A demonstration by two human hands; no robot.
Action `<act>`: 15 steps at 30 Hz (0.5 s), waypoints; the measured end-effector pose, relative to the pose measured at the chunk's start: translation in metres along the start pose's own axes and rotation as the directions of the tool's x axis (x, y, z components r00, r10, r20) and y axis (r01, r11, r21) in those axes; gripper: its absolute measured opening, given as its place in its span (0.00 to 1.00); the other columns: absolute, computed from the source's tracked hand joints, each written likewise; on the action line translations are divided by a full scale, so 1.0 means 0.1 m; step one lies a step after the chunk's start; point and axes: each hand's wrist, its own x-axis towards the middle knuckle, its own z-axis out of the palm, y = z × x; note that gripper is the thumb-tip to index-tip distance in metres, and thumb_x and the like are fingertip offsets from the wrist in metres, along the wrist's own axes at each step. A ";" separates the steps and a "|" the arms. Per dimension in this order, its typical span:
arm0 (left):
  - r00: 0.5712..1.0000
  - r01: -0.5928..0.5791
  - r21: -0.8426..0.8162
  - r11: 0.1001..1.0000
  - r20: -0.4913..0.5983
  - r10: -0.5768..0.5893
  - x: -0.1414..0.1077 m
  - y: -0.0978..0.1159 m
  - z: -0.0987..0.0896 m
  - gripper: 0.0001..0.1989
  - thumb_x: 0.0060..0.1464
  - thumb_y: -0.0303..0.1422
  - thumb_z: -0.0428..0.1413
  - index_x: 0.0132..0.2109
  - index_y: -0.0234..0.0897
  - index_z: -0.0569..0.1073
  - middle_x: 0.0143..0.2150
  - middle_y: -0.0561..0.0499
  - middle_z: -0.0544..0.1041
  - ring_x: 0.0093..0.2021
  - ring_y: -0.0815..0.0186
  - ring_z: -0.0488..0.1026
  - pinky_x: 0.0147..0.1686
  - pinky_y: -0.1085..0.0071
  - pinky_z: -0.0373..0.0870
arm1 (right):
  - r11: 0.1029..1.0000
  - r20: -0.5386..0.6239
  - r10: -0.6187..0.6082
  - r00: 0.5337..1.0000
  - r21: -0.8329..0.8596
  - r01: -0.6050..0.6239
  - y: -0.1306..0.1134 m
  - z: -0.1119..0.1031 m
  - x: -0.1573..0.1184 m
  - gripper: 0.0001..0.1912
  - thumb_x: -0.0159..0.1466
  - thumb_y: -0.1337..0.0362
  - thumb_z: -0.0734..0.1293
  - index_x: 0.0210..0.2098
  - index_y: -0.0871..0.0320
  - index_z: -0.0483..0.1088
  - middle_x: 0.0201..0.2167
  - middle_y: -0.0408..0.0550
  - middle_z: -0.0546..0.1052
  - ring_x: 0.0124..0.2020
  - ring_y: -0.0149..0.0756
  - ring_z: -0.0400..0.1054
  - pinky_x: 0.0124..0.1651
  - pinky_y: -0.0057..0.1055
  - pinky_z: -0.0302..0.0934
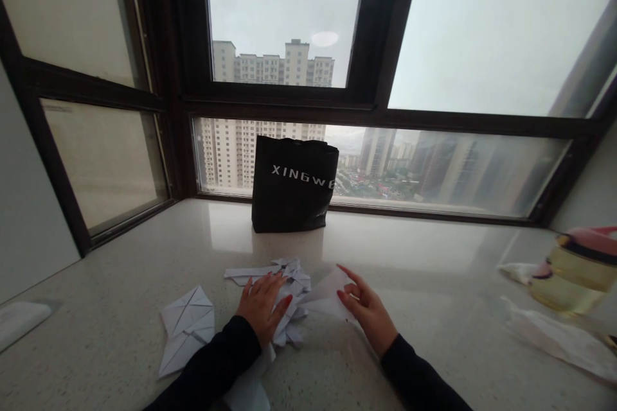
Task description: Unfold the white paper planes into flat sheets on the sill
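Note:
My left hand [263, 308] lies palm down with fingers spread over a heap of folded white paper pieces [294, 279]. Part of the heap is hidden beneath it. To the right, my right hand [369, 311] pinches a thin translucent sheet [328, 295] between thumb and fingers, its index finger stretched along the edge. The sheet reaches left to the heap, touching or overlapping it. Left of my left forearm lies a larger piece of folded paper [190, 318] with crossing crease lines. More white material [250, 388] shows below my left wrist; its kind is unclear.
A black bag [294, 189] with white lettering stands upright near the window. On the right are a yellowish bottle with a pink lid [573, 276] and a crumpled clear wrapper [559, 337]. A white object [22, 321] lies at the left edge of the speckled counter [434, 270].

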 end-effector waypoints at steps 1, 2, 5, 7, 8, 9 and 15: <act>1.000 -0.030 -0.001 1.000 0.004 0.030 0.00 0.01 -0.01 0.28 0.50 0.48 0.36 0.55 0.41 0.54 0.57 0.49 0.55 0.57 0.57 0.46 0.51 0.50 0.38 | 0.999 -0.046 0.011 0.999 0.047 -0.009 -0.01 -0.01 0.00 0.33 0.49 0.56 0.66 0.51 0.56 0.51 0.22 0.37 0.61 0.18 0.27 0.61 0.19 0.25 0.53; 0.998 -0.061 -0.004 0.998 0.029 0.062 -0.01 0.02 -0.01 0.31 0.46 0.51 0.39 0.55 0.40 0.54 0.57 0.49 0.54 0.57 0.55 0.45 0.51 0.49 0.38 | 0.996 -0.077 0.026 0.997 0.085 -0.020 -0.01 -0.02 0.00 0.34 0.49 0.56 0.66 0.52 0.56 0.50 0.22 0.37 0.62 0.17 0.28 0.62 0.18 0.25 0.53; 0.988 -0.068 -0.027 0.997 0.133 0.071 -0.03 0.03 0.03 0.37 0.38 0.48 0.50 0.56 0.37 0.53 0.57 0.46 0.54 0.56 0.49 0.46 0.49 0.45 0.40 | 0.990 -0.102 0.060 0.993 0.132 -0.046 -0.01 -0.01 -0.01 0.37 0.49 0.55 0.66 0.53 0.54 0.45 0.21 0.37 0.62 0.14 0.28 0.62 0.14 0.24 0.51; 0.988 -0.037 -0.068 0.997 0.148 0.047 -0.03 0.03 0.06 0.34 0.39 0.37 0.50 0.55 0.37 0.53 0.56 0.46 0.57 0.55 0.51 0.50 0.50 0.47 0.43 | 0.992 -0.102 0.059 0.993 0.120 -0.047 -0.01 0.00 -0.03 0.36 0.50 0.55 0.65 0.53 0.53 0.45 0.21 0.37 0.63 0.13 0.28 0.62 0.12 0.24 0.51; 0.991 -0.032 -0.100 0.994 0.129 0.045 -0.02 0.02 0.06 0.33 0.38 0.32 0.49 0.55 0.38 0.54 0.55 0.47 0.58 0.54 0.54 0.53 0.50 0.49 0.44 | 0.993 -0.102 0.053 0.993 0.110 -0.042 -0.01 0.01 -0.03 0.35 0.51 0.56 0.65 0.53 0.53 0.45 0.22 0.37 0.63 0.13 0.28 0.61 0.12 0.24 0.51; 0.994 -0.034 -0.138 0.990 0.099 0.048 -0.02 0.01 0.05 0.32 0.36 0.29 0.48 0.54 0.38 0.55 0.54 0.48 0.60 0.53 0.56 0.55 0.50 0.51 0.45 | 0.994 -0.106 0.045 0.993 0.103 -0.034 -0.02 0.02 -0.04 0.35 0.51 0.56 0.65 0.53 0.52 0.45 0.22 0.37 0.63 0.12 0.27 0.61 0.12 0.24 0.51; 0.977 -0.131 -0.559 0.819 -0.214 0.009 0.00 0.03 -0.14 0.20 0.38 0.27 0.47 0.42 0.36 0.69 0.43 0.49 0.71 0.45 0.61 0.65 0.47 0.67 0.58 | 0.992 -0.124 -0.015 0.992 0.126 0.031 -0.04 0.02 -0.04 0.34 0.51 0.57 0.65 0.53 0.54 0.45 0.22 0.37 0.64 0.15 0.27 0.61 0.16 0.25 0.55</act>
